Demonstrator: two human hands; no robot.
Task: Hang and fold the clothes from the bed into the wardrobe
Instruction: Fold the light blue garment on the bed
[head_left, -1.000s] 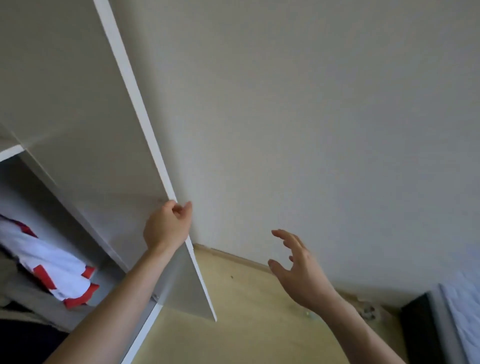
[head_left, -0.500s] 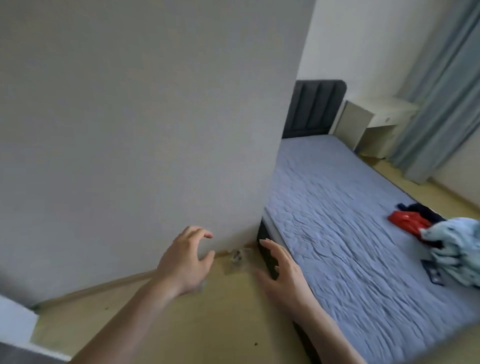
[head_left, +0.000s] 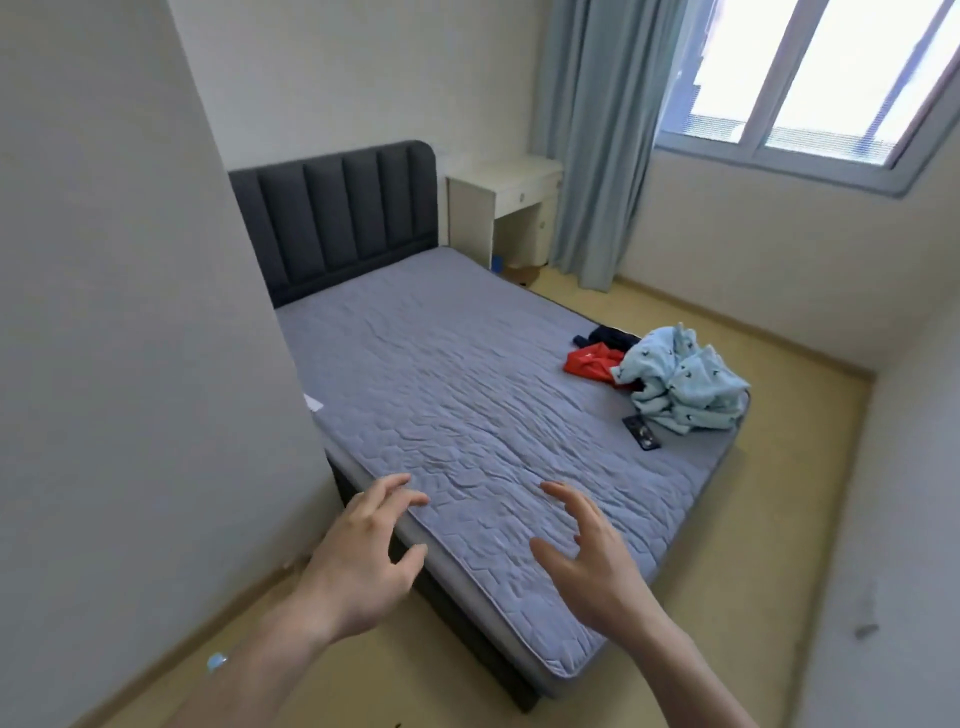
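Observation:
A bed (head_left: 457, 395) with a grey-blue quilted cover and a dark padded headboard fills the middle of the view. Near its far right corner lies a heap of clothes: a crumpled light blue patterned garment (head_left: 680, 379), a red garment (head_left: 589, 361) and a dark navy one (head_left: 608, 335) behind it. My left hand (head_left: 363, 561) and my right hand (head_left: 587, 556) hover empty over the near corner of the bed, fingers spread and loosely bent. The wardrobe is out of view.
A small dark flat object (head_left: 642, 431) lies on the bed beside the blue garment. A white wall (head_left: 130, 364) stands close on my left. A pale bedside desk (head_left: 501, 208), blue curtain (head_left: 597, 140) and window (head_left: 810, 78) are at the back. Yellowish floor (head_left: 727, 597) runs along the bed's right side.
My view has swung from the wardrobe to the bed. My left hand has let go of the wardrobe door edge. Both hands now hang empty over the bed's near corner.

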